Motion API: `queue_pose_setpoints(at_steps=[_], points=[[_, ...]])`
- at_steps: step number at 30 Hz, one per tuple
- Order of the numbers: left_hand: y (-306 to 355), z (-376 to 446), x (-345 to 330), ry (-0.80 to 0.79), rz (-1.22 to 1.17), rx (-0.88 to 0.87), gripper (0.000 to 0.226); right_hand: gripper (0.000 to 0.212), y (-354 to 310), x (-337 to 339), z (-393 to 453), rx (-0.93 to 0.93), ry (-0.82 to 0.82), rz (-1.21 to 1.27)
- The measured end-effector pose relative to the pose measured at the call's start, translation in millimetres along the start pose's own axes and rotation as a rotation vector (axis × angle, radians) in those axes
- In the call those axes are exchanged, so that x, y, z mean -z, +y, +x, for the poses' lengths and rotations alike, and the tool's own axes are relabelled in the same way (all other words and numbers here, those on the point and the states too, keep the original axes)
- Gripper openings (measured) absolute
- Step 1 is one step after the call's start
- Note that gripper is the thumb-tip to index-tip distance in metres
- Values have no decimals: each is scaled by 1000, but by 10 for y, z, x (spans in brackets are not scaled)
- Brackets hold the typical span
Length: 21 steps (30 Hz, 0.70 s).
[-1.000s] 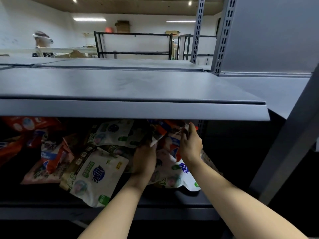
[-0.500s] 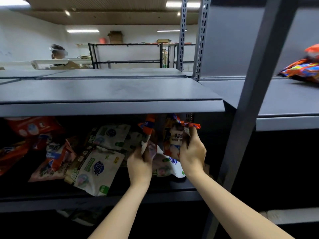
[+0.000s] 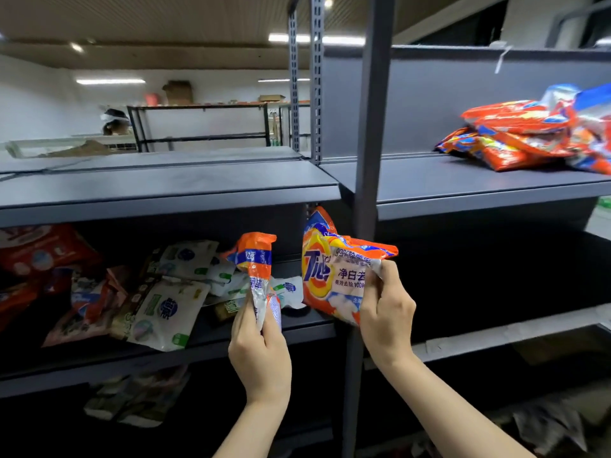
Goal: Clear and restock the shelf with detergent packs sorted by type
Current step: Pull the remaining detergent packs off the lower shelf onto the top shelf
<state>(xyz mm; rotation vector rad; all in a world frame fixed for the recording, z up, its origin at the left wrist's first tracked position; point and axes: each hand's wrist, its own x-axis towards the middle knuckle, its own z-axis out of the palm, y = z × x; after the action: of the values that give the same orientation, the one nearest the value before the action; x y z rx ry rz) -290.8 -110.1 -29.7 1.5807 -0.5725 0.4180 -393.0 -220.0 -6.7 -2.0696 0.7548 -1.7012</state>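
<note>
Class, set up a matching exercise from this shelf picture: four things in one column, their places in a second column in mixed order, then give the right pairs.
Things:
1. Tide pack
2. folded orange pack
3. heap of orange packs
4. white and green pouch

Places:
A. lying on the middle left shelf
B. held in the left hand
C. held in the right hand
D. on the upper right shelf

Pairs: 1-C, 2-B, 3-D, 4-A

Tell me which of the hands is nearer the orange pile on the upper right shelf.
Right. The right hand is below-left of the orange pile; the left hand is farther left.
</note>
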Motion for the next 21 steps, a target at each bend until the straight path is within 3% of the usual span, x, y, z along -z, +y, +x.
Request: queue_pose_setpoints(at_steps=[3,6,8,12,14,21], points=[[320,-138,25,8,-37,-23,40,16,27,330,23,39,97,-8],[648,-283,18,21,-99,-133,53,17,65,656,113,73,193,7],[831,-366,-54,52,-120,-227,48,15,121,864,210,85,249,11],[1139,-505,-337,137,-135,-475,37,38,231,1294,476,96,355,60],[1307,-547,-555,167,-155,-544,33,38,372,1517,641,89,379,76],[2045,-726,-1562,275,-236,-552,33,35,1152,2393,1320,128,391,46]])
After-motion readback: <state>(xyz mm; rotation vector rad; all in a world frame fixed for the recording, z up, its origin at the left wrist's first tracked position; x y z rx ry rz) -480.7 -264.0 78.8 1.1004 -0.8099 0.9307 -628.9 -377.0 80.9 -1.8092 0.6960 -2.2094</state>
